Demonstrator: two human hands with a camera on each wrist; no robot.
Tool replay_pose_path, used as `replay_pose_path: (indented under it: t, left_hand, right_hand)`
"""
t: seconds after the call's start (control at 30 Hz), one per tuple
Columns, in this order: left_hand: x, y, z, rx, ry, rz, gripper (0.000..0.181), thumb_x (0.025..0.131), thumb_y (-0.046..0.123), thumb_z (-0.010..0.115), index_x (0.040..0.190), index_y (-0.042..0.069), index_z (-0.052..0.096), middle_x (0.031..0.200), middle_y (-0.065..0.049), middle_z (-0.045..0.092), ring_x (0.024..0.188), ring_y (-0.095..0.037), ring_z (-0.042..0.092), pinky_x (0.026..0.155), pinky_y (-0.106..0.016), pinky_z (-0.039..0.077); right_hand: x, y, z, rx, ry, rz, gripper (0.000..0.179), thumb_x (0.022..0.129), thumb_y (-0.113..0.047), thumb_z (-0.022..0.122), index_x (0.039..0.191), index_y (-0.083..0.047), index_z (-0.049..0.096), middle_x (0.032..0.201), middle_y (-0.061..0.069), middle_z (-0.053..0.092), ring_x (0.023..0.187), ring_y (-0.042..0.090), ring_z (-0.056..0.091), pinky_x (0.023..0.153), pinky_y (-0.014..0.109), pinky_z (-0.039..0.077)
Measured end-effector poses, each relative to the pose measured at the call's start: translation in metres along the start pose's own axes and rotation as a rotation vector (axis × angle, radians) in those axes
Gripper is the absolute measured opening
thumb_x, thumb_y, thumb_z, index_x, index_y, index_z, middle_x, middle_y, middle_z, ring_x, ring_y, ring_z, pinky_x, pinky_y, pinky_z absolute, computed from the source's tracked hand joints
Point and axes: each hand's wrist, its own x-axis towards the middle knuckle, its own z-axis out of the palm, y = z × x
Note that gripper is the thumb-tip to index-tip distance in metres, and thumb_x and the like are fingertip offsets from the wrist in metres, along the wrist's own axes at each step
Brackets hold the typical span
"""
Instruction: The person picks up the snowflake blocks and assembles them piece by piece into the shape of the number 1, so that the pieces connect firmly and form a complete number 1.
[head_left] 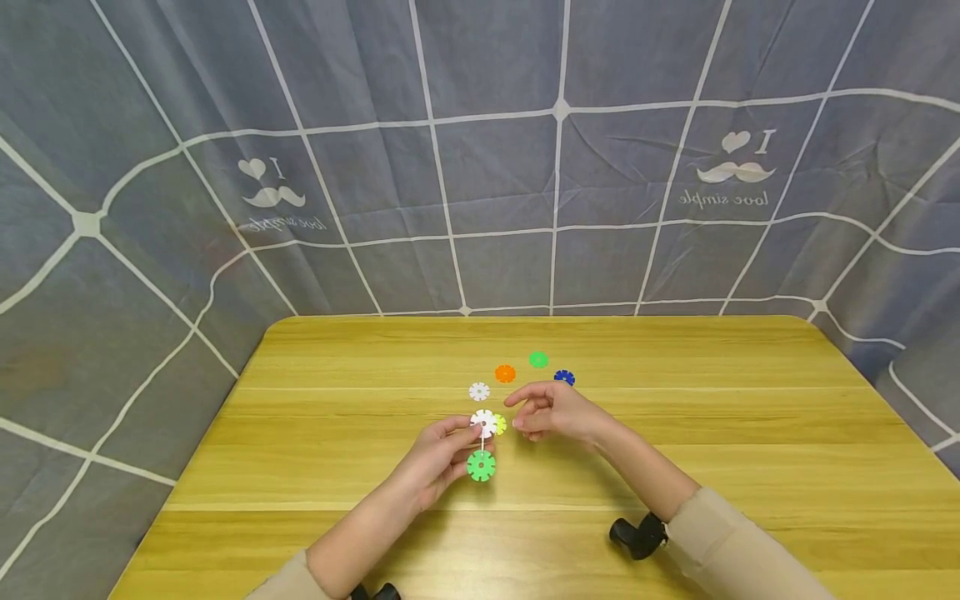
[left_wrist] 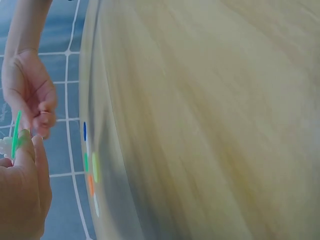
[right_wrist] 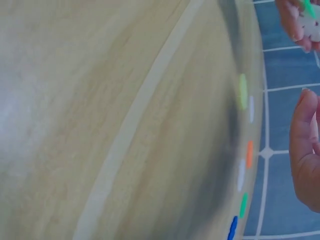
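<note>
My left hand pinches a small joined piece of notched plastic discs, held over the table. A white notched disc stands at its upper end and a green notched disc at its lower end, with a thin white part edge-on between them. In the left wrist view the green disc shows edge-on beside the white one. To the right of this piece is my right hand, fingers loosely bent and holding nothing. A yellow notched disc lies partly hidden behind the held white disc.
Several loose notched discs lie beyond the hands: a white one, an orange one, a green one and a blue one, partly covered by my right hand. A grey curtain with white lines hangs behind the wooden table.
</note>
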Motion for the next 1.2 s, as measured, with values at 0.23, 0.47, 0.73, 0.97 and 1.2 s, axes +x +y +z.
replay_pose_path:
  t: [0.23,0.47,0.73,0.97,1.2]
  left_hand:
    - [0.001,0.002,-0.003,-0.007,0.043,0.005,0.025,0.095,0.008,0.052,0.112,-0.01,0.048,0.096,-0.013,0.064,0.087,-0.019,0.065,0.074,-0.025,0.054]
    - [0.0,0.003,-0.006,-0.015,0.013,0.002,0.026,0.096,0.008,0.051,0.115,-0.01,0.046,0.093,-0.009,0.064,0.084,-0.015,0.065,0.073,-0.024,0.054]
    - [0.001,0.004,-0.008,-0.018,-0.006,-0.004,0.028,0.096,0.009,0.051,0.116,-0.01,0.045,0.092,-0.008,0.064,0.081,-0.013,0.065,0.072,-0.023,0.054]
    - [-0.001,0.004,-0.009,-0.008,-0.003,-0.008,0.026,0.096,0.01,0.052,0.114,-0.009,0.047,0.092,-0.008,0.063,0.082,-0.013,0.065,0.071,-0.022,0.054]
    - [-0.002,0.003,-0.008,-0.016,-0.024,-0.009,0.027,0.095,0.01,0.052,0.113,-0.009,0.047,0.093,-0.009,0.064,0.082,-0.013,0.065,0.072,-0.022,0.054]
  right_hand:
    - [0.018,0.013,0.001,-0.069,0.058,0.064,0.036,0.08,0.004,0.067,0.113,0.01,0.057,0.079,0.007,0.062,0.067,0.017,0.061,0.065,0.029,0.055]
    - [0.035,0.018,0.011,-0.213,0.119,0.054,0.032,0.073,0.008,0.072,0.103,0.008,0.063,0.071,0.006,0.058,0.055,0.011,0.053,0.053,0.021,0.049]
    - [0.045,0.015,0.022,-0.558,0.175,0.037,0.028,0.066,-0.004,0.083,0.088,-0.006,0.066,0.062,0.002,0.051,0.052,0.011,0.043,0.047,0.02,0.036]
    - [0.044,0.011,0.025,-0.601,0.168,0.065,0.029,0.063,-0.005,0.085,0.08,-0.007,0.062,0.062,0.002,0.05,0.056,0.012,0.043,0.051,0.022,0.036]
    - [0.041,0.016,0.021,-0.492,0.154,0.045,0.026,0.067,0.004,0.079,0.083,-0.003,0.061,0.065,0.003,0.052,0.057,0.013,0.045,0.051,0.021,0.04]
